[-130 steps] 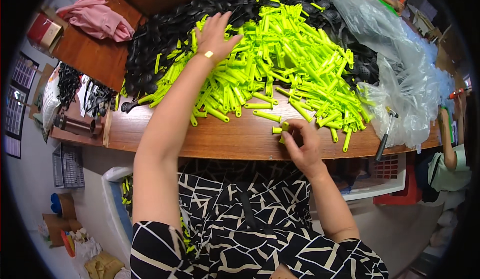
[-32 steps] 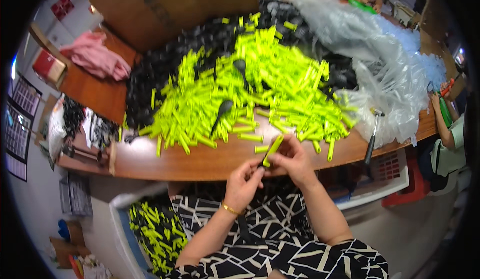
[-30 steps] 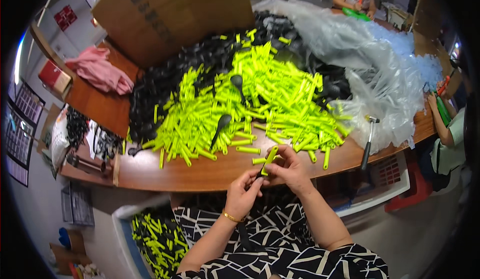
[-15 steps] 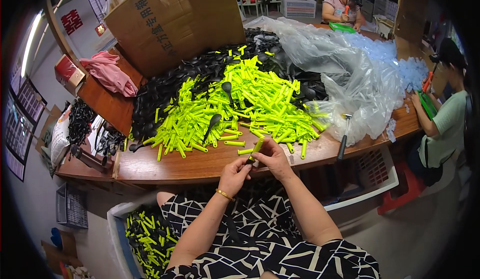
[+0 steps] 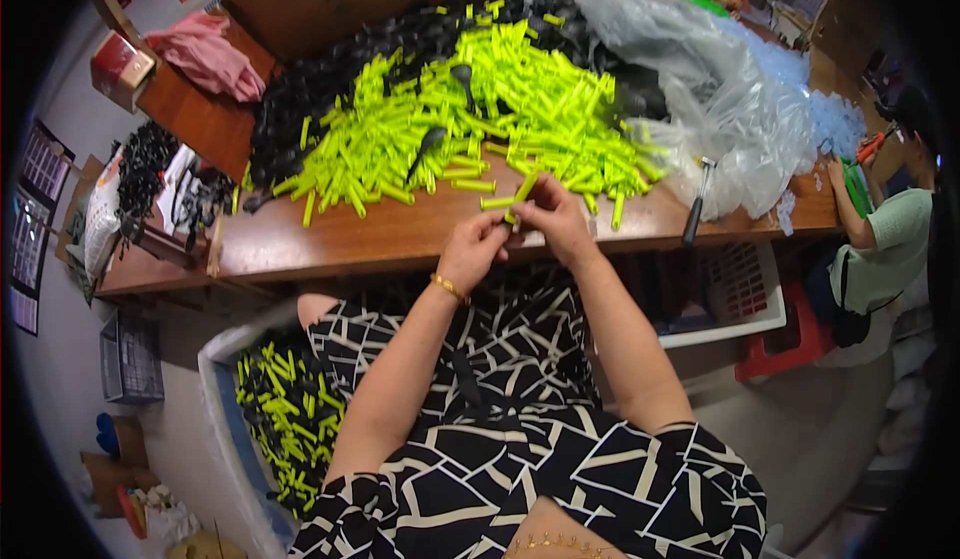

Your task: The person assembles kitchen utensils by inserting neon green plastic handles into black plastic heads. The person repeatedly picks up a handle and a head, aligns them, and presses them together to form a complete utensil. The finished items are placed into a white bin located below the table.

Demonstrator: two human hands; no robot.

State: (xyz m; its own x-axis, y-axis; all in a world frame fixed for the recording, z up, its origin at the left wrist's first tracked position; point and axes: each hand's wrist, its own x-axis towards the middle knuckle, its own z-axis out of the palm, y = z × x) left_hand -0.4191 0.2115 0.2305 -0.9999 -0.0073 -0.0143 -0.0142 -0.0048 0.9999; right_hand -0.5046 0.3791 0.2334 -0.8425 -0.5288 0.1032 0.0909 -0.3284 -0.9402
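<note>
Over the near table edge, my two hands meet, closed in pinching grips. My right hand (image 5: 557, 221) grips a bright yellow-green plastic handle (image 5: 523, 189), which tilts up toward the table. Just below it, my left hand (image 5: 473, 243) is closed on a dark piece, probably a black kitchen utensil, mostly hidden by the fingers. Beyond my hands lies a big heap of matching yellow-green handles (image 5: 560, 124). Two black spoon-like utensils (image 5: 430, 143) rest on that heap, and more black utensils (image 5: 285, 139) are piled behind and left of it.
A hammer (image 5: 698, 204) lies at right beside crumpled clear plastic sheeting (image 5: 720, 119). By my left leg stands a bin (image 5: 212, 379) of black and yellow-green pieces. A white crate (image 5: 775, 294) sits under the table. Co-workers (image 5: 895, 234) work at the right and far right.
The view has tilted downward, so table and hands appear higher in the picture. My hands stay together around the handle, with the right fingers slightly shifted along it.
</note>
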